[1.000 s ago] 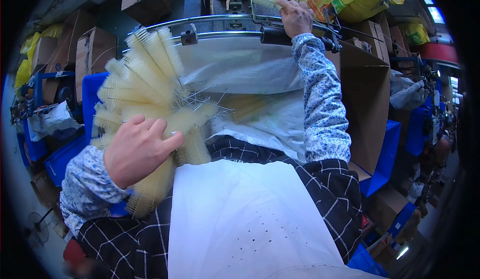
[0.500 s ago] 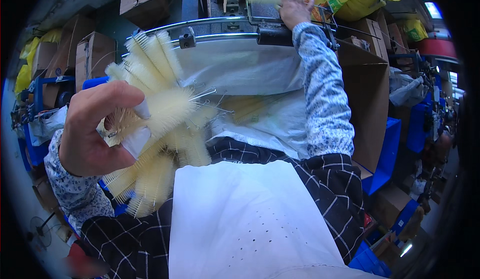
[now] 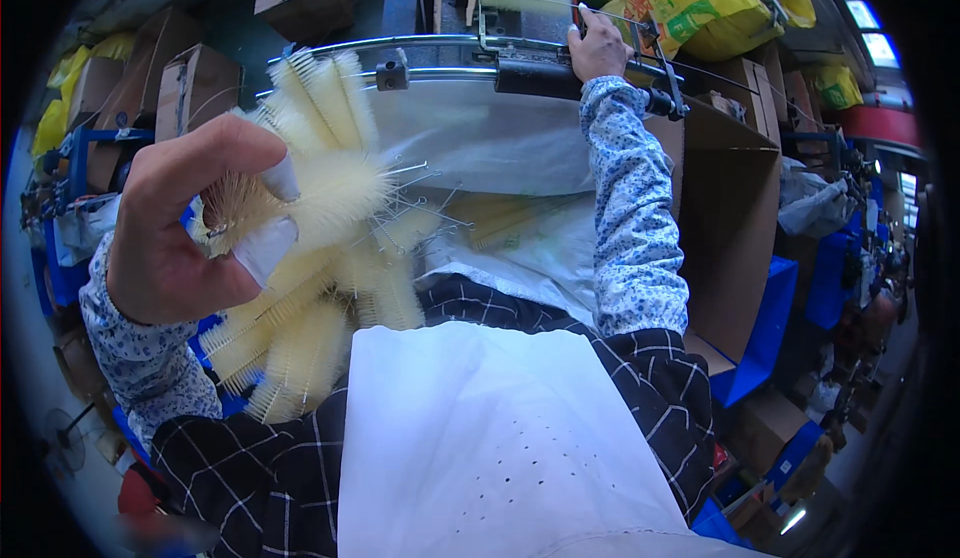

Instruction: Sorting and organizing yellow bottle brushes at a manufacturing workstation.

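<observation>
Yellow and bristly, a brush sits pinched in the left hand, between thumb and finger; the right hand is at the machine, but I cannot tell whether its fingers grip.

Passing room lies over the translucent whitish plastic sheet, between the cream-bristled, wire-stemmed brushes and the blue-patterned white cloth sleeve; two shiny metal rails bar the far side.

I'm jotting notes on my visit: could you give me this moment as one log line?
Left hand: pinching pale-yellow brush | Right hand: by black cylinder, contact unclear | Nearby: brush pile
</observation>
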`<move>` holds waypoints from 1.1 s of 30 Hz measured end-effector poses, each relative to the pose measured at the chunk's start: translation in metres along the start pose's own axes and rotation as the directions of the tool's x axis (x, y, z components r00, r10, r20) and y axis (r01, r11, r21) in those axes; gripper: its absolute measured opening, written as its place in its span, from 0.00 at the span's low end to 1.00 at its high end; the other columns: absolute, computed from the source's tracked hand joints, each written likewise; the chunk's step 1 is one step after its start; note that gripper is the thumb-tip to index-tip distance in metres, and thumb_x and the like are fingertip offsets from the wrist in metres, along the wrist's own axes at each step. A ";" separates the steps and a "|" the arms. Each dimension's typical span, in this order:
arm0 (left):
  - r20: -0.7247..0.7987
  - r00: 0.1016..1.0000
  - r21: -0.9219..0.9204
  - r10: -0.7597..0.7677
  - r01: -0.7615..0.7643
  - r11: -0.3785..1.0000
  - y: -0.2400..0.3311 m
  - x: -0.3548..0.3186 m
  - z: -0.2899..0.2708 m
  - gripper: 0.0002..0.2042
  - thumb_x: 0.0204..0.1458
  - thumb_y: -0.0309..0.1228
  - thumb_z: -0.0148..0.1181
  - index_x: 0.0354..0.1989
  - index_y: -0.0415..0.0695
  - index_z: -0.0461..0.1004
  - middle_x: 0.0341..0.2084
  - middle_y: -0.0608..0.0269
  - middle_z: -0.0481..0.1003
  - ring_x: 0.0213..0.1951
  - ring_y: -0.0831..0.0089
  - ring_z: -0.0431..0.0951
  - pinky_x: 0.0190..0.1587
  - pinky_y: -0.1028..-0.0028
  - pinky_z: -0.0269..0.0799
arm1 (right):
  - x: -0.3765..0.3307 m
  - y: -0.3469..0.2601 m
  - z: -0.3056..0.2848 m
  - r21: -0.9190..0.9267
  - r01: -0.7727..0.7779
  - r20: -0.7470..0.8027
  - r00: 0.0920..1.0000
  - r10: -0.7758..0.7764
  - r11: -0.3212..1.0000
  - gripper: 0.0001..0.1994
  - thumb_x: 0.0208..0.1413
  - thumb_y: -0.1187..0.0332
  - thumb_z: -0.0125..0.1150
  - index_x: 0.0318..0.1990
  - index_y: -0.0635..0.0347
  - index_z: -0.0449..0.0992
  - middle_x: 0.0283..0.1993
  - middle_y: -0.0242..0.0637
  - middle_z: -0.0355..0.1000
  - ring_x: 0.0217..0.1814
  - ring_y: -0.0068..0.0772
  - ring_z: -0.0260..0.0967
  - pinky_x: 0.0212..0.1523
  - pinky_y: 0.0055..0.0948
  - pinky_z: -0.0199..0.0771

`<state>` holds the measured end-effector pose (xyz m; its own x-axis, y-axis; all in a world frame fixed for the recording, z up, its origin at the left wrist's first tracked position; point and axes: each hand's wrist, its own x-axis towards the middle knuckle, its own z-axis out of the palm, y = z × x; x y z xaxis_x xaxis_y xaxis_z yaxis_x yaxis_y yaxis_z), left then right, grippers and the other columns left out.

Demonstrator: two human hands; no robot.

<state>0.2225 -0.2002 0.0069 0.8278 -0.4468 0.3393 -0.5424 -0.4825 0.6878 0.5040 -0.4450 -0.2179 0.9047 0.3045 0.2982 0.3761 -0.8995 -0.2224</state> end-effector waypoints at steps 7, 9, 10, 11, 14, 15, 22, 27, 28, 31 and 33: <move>-0.019 0.999 -0.019 0.046 -0.046 0.999 -0.001 0.009 0.002 0.23 0.36 0.32 0.58 0.43 0.39 0.62 0.29 0.55 0.69 0.28 0.67 0.75 0.31 0.74 0.74 | -0.004 -0.053 -0.007 -0.002 -0.033 0.084 0.996 0.033 0.999 0.17 0.47 0.62 0.49 0.47 0.51 0.67 0.47 0.34 0.64 0.48 0.34 0.61 0.48 0.47 0.54; -0.029 0.997 -0.004 0.064 -0.065 0.998 -0.005 0.009 0.006 0.22 0.35 0.31 0.58 0.42 0.39 0.63 0.28 0.55 0.69 0.28 0.67 0.75 0.31 0.74 0.74 | -0.009 -0.075 0.003 -0.004 -0.018 0.093 0.996 0.018 1.000 0.17 0.47 0.63 0.49 0.46 0.52 0.67 0.45 0.33 0.65 0.47 0.33 0.62 0.47 0.47 0.54; -0.003 0.999 0.030 0.037 -0.037 0.999 -0.004 0.006 0.008 0.21 0.35 0.30 0.57 0.42 0.39 0.63 0.28 0.56 0.69 0.26 0.68 0.74 0.30 0.75 0.73 | -0.012 -0.093 0.014 0.011 0.019 0.058 0.998 -0.020 1.000 0.11 0.50 0.66 0.45 0.41 0.54 0.68 0.41 0.34 0.65 0.45 0.33 0.63 0.47 0.47 0.55; 0.034 0.999 0.040 0.042 -0.044 0.998 -0.002 0.014 0.005 0.21 0.35 0.30 0.56 0.41 0.39 0.64 0.28 0.56 0.69 0.25 0.69 0.73 0.28 0.77 0.73 | -0.011 -0.096 0.011 -0.009 0.017 0.058 0.998 -0.017 1.000 0.11 0.50 0.67 0.45 0.42 0.54 0.68 0.41 0.34 0.65 0.45 0.33 0.63 0.47 0.47 0.55; 0.096 0.995 -0.004 0.001 -0.001 1.000 -0.002 0.024 0.005 0.19 0.37 0.31 0.55 0.40 0.39 0.65 0.28 0.57 0.69 0.21 0.72 0.71 0.22 0.80 0.70 | -0.009 -0.091 0.005 -0.013 0.028 0.055 0.998 -0.027 1.000 0.13 0.51 0.67 0.44 0.44 0.54 0.67 0.43 0.34 0.65 0.46 0.34 0.62 0.48 0.46 0.54; 0.098 0.995 -0.004 0.002 -0.002 1.000 -0.002 0.024 0.005 0.19 0.37 0.31 0.55 0.40 0.39 0.65 0.28 0.57 0.69 0.21 0.72 0.71 0.22 0.80 0.70 | -0.010 -0.089 0.004 -0.001 0.042 0.050 0.998 -0.042 0.999 0.14 0.51 0.67 0.44 0.46 0.54 0.66 0.43 0.35 0.64 0.46 0.34 0.62 0.48 0.46 0.54; -0.018 0.999 0.060 0.033 -0.032 0.998 -0.013 -0.005 -0.003 0.23 0.44 0.30 0.53 0.50 0.42 0.58 0.35 0.56 0.68 0.27 0.72 0.71 0.23 0.79 0.69 | 0.001 -0.015 -0.004 -0.002 0.022 0.054 0.998 -0.022 1.000 0.17 0.46 0.62 0.50 0.47 0.50 0.67 0.45 0.35 0.65 0.47 0.36 0.63 0.46 0.46 0.57; 0.091 0.995 0.107 -0.043 0.033 0.994 -0.021 -0.003 -0.008 0.22 0.49 0.38 0.48 0.52 0.42 0.57 0.38 0.55 0.67 0.34 0.68 0.72 0.32 0.75 0.71 | 0.025 0.082 0.010 0.175 0.155 -0.032 0.988 -0.152 0.972 0.16 0.45 0.60 0.51 0.44 0.49 0.70 0.45 0.38 0.67 0.45 0.39 0.64 0.47 0.40 0.61; 0.091 0.994 0.103 -0.066 0.057 0.993 -0.022 -0.004 -0.007 0.22 0.50 0.38 0.47 0.52 0.43 0.56 0.38 0.55 0.67 0.34 0.69 0.72 0.32 0.75 0.71 | 0.031 0.073 -0.009 0.116 0.023 0.146 0.989 -0.040 0.993 0.16 0.46 0.59 0.50 0.43 0.50 0.71 0.43 0.40 0.67 0.44 0.42 0.65 0.46 0.35 0.63; 0.164 0.984 -0.077 -0.064 0.078 0.994 -0.031 0.003 -0.002 0.22 0.47 0.28 0.50 0.53 0.47 0.56 0.45 0.55 0.62 0.48 0.64 0.63 0.48 0.69 0.63 | 0.038 0.064 -0.031 -0.406 0.008 -0.019 1.000 -0.017 0.914 0.14 0.50 0.57 0.44 0.45 0.40 0.69 0.44 0.33 0.67 0.49 0.38 0.60 0.51 0.30 0.58; 0.223 0.975 -0.166 -0.008 0.046 0.985 -0.031 0.010 0.001 0.23 0.48 0.24 0.48 0.55 0.47 0.54 0.49 0.56 0.60 0.51 0.63 0.61 0.50 0.69 0.61 | 0.052 0.090 -0.021 -0.464 0.074 -0.079 0.989 -0.124 0.883 0.14 0.51 0.57 0.44 0.44 0.39 0.69 0.43 0.32 0.67 0.49 0.38 0.59 0.51 0.30 0.57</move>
<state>0.2478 -0.1903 -0.0120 0.7790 -0.5999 0.1826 -0.4727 -0.3705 0.7996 0.5808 -0.5165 -0.2023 0.8324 0.3879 0.3957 0.3057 -0.9171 0.2558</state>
